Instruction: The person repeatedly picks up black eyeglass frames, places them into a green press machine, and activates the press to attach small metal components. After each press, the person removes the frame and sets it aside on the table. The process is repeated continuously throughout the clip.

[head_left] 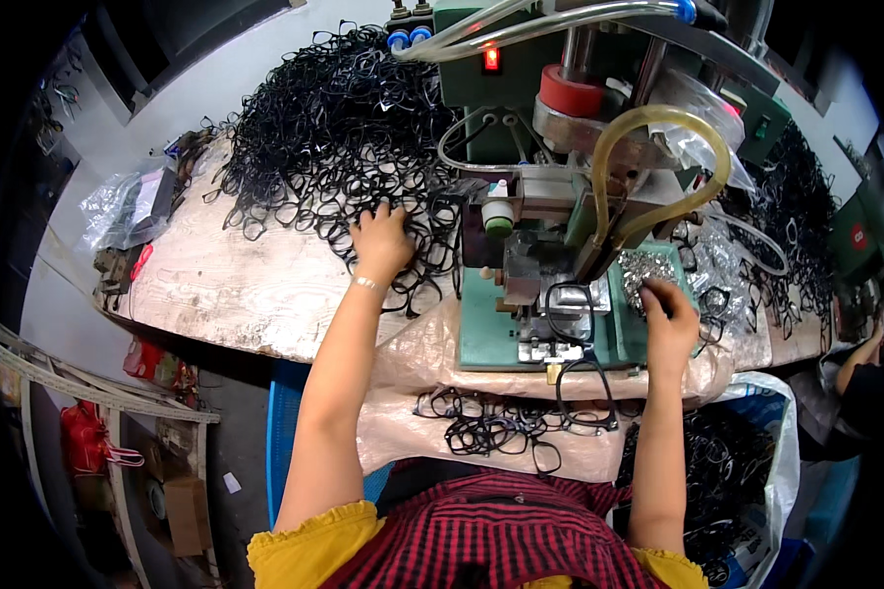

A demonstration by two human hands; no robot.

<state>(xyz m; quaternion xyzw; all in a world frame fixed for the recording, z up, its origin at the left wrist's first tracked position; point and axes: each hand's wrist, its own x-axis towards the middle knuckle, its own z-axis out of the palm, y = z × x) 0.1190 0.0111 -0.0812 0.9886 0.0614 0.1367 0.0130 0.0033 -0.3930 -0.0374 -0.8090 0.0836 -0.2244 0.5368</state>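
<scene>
My left hand (383,242) reaches onto the near edge of a big heap of black eyeglass frames (334,118). Its fingers are spread over the loose frames, and none is lifted. To the right, my right hand (670,322) dips its fingertips into a green tray (631,344) holding small shiny metal parts (641,267). The thumb and fingers are curled together there; what they pinch is too small to make out. Between my hands stands a green bench press (481,344). A single black eyeglass frame (589,393) hangs upright at its metal fixture (550,350).
Several more frames (491,422) lie on plastic sheeting (393,432) before me. An open sack (781,412) of frames stands at lower right. A yellowish hose (722,162) loops above the tray. Shelving (118,402) is at left; another person's arm (859,358) shows far right.
</scene>
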